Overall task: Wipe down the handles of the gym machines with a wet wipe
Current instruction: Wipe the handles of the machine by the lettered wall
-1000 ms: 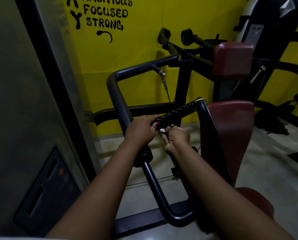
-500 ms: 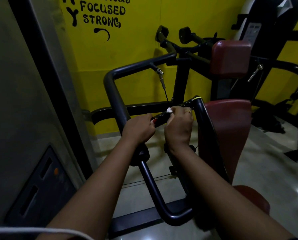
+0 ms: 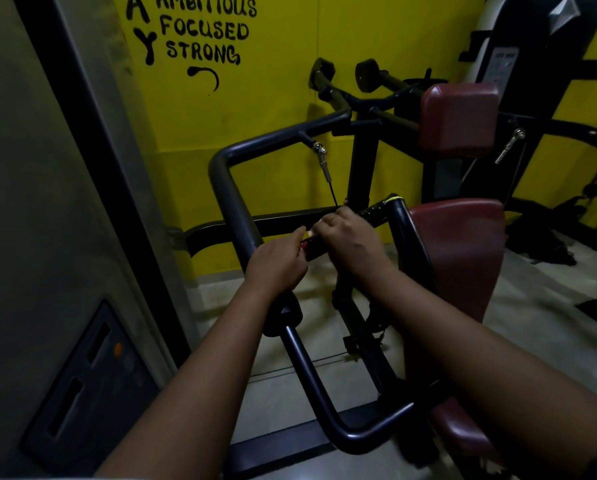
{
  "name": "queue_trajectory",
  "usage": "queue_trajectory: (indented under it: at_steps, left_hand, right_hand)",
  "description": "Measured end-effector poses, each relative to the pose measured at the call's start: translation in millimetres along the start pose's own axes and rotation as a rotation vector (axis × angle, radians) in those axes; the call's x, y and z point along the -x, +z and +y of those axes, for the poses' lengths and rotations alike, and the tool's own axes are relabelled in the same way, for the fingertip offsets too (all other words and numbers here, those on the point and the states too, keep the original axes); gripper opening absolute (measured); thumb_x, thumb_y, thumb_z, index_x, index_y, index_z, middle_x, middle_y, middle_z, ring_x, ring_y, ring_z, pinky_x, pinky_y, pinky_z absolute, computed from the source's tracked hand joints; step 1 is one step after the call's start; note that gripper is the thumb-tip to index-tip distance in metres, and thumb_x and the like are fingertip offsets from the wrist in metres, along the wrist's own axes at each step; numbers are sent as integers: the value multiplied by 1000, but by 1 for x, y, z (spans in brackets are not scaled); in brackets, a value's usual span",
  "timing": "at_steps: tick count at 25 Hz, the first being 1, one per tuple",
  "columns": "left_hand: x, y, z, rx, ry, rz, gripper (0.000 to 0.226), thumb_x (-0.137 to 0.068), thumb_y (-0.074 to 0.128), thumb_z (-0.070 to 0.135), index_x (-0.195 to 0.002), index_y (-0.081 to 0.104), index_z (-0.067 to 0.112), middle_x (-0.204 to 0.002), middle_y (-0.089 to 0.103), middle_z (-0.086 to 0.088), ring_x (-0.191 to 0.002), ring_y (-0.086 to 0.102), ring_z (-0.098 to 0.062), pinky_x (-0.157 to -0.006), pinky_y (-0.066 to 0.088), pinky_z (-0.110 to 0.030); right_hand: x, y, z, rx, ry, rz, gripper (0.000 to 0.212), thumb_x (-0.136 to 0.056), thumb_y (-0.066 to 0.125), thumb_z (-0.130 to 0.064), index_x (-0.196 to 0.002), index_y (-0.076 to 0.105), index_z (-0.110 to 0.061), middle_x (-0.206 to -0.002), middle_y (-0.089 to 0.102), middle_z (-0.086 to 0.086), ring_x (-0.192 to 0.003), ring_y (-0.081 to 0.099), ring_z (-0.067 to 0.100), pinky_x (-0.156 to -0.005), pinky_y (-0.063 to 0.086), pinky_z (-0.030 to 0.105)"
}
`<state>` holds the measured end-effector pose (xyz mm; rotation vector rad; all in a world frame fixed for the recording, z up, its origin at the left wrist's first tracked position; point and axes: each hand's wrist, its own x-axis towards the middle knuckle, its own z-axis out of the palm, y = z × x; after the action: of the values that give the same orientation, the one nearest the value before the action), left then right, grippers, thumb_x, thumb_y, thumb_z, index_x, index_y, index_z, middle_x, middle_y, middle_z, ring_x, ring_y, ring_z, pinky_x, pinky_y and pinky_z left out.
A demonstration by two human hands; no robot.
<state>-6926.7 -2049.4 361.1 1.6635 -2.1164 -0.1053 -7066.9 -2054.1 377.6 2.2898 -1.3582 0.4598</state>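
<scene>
**Step in hand:** wiping the black ribbed rubber handle point(image 3: 376, 211) on the black tubular steel machine frame point(image 3: 221, 174). The handle sits at centre frame, before the yellow painted wall point(image 3: 283, 109).

**Right hand** point(image 3: 350, 239): palm down, fingers curled over the handle's middle stretch. A small pale scrap at the hand's left edge is judged to be the white wet wipe point(image 3: 310, 233). The rest of the wipe is hidden under the palm.

**Left hand** point(image 3: 277, 263): fingers closed round the frame tube where the handle's lower-left end joins it, just beside the right hand. It is judged to be steadying the bar. A red spot between the two hands cannot be identified.

**Not yet covered by the hand:** the upper-right stretch of handle, up to the yellow band at the bend beside the maroon padded backrest point(image 3: 456, 258).

**Recommendations:**
- Wrap the wipe fully around the grip, not over the top only, because the underside takes as much palm contact.
- Twist while sliding, so the cloth works into the ribs.
- Run one pass toward the yellow band, then return to the lower-left end.
- Keep the left hand firm, as the arm is likely pivoted and may swing under pressure.
- Move the left hand off the joint afterwards, so the spot it covers gets wiped.
- Refold the wipe to a clean face if it looks soiled.
</scene>
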Motion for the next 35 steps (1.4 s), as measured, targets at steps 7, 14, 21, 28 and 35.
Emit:
queue_trajectory:
  at_steps: [7,14,21,28,35]
  left_hand:
    - [0,0,0,22,-50,-37,55,-100,35,22,-152,22,16,-125,62,-13,-109,58,-32,-78,42,-37]
    - [-1,-2,0,30,-4,-20,38,-100,36,24,-135,49,28,-126,63,-4,-115,57,-28,-83,44,-37]
    - [-1,1,1,26,-28,4,38,-99,36,25,-136,48,27,-122,64,-7,-110,59,-29,-84,45,-37]
    - [-2,2,2,-6,-38,-18,36,-100,36,26,-133,48,25,-120,65,-8,-109,59,-29,-79,42,-35]
    - [-11,-2,7,92,-48,-87,39,-102,31,37,-138,45,34,-130,61,-4,-118,55,-28,-90,44,-38]
  right_hand:
    - [-18,1,-14,-45,-59,-178,28,-93,51,-10,-119,61,-9,-114,61,11,-108,55,26,-87,48,35]
    - [-12,-9,-18,161,243,-190,13,-90,56,-7,-98,65,-6,-98,64,11,-100,52,28,-87,42,38]
    - [-3,-5,-6,226,474,-116,32,-95,38,1,-121,54,8,-126,49,26,-118,44,36,-88,44,35]
    - [-2,1,-14,157,491,-129,29,-95,42,0,-119,56,8,-129,44,25,-116,45,34,-84,50,31]
    - [10,4,-36,-19,560,-128,41,-96,35,5,-136,31,14,-134,37,28,-120,45,31,-87,46,27]
